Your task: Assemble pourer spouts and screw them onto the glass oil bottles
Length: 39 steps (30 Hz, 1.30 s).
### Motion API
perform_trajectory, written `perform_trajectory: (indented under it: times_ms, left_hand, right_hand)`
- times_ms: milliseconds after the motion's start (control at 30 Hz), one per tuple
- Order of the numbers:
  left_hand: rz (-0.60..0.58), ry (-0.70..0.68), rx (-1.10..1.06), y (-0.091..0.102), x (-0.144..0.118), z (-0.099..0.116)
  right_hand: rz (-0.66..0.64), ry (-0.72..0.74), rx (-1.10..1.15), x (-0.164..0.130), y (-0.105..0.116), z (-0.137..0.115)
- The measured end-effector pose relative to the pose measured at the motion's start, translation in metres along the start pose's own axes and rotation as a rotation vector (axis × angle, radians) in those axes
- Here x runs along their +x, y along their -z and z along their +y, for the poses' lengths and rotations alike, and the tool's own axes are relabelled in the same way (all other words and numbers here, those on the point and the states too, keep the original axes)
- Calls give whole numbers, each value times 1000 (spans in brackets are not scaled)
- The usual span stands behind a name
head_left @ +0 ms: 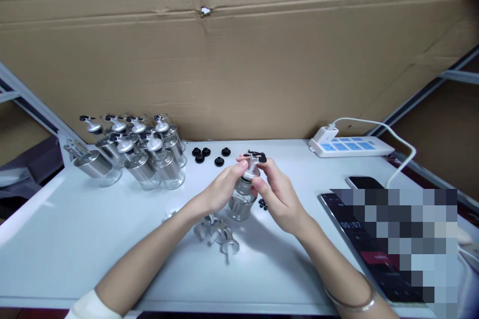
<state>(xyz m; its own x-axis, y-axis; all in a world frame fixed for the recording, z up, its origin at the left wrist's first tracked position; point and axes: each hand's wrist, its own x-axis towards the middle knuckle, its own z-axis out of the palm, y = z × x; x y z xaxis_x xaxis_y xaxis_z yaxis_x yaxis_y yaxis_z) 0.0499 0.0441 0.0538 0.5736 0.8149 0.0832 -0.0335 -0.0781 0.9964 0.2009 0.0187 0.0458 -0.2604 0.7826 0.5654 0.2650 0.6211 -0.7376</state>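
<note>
Both hands meet over an upright glass oil bottle (240, 206) with a metal band, standing on the table. A silver pourer spout (253, 172) with a black flip tip sits at its mouth. My left hand (223, 187) is closed on the spout's left side, thumb pressed near the top. From the right, my right hand (281, 198) grips the same spout, its thumb by the bottle's neck. Some fingertips are hidden behind the spout. Several loose silver spouts (229, 245) lie below my left wrist, and small black parts (263, 204) lie beside my right hand.
Several bottles with spouts (139, 169) crowd the left back, alongside a bottle without a fitted spout (98, 165). Black stoppers (219, 161) lie at the back middle. On the right are a power strip (352, 146), a white cable (406, 159) and a tablet showing a timer (352, 239). Cardboard (239, 75) walls the back.
</note>
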Motion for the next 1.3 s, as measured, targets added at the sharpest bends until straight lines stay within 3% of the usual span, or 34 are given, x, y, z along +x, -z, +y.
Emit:
perform_trajectory:
  times_ms: [533, 1300]
  left_hand:
    - [-31, -9, -30, -2, 0, -3]
    - [46, -1, 2, -6, -4, 3]
  right_hand:
    - [12, 72, -53, -5, -6, 5]
    - [82, 227, -121, -5, -8, 6]
